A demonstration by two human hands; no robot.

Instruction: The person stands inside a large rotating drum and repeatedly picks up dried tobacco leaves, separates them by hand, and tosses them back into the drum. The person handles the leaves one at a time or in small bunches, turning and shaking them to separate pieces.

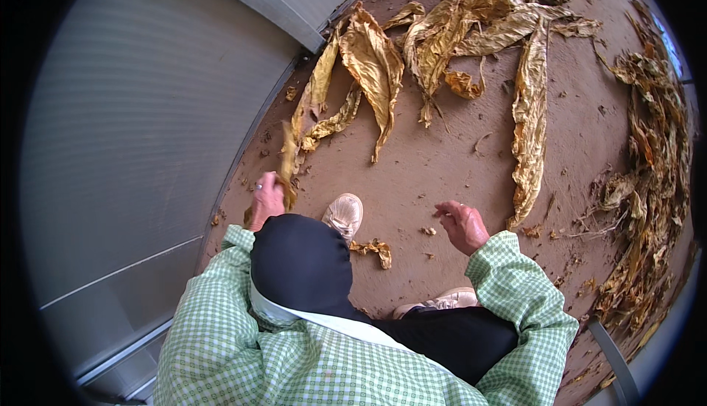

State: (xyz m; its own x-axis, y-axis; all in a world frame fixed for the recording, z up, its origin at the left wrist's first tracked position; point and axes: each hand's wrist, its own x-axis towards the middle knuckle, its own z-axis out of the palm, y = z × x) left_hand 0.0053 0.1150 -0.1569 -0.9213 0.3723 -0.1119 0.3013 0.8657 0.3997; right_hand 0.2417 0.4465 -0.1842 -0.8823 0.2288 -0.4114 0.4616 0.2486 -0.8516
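My left hand [266, 198] is closed on a dried tobacco leaf [288, 157], smeared by motion, which rises from the fingers beside the grey panel. Just beyond it lies a long yellow-brown tobacco leaf [318, 86]; where the two overlap I cannot tell them apart. To the right, my right hand [464, 226] hovers over the floor with its fingers loosely stretched and nothing in them. Its nearest large leaf is a long wrinkled tobacco leaf [531, 115], lying lengthwise away from me. A broad golden leaf [372, 64] rests ahead, between the hands.
A grey ribbed panel [147, 141] stands along the left. More dried leaves [471, 27] are scattered at the far side of the brown floor [442, 163], and a heap of leaves [648, 178] lines the right. A leaf scrap [377, 251] lies beside my shoe [344, 214].
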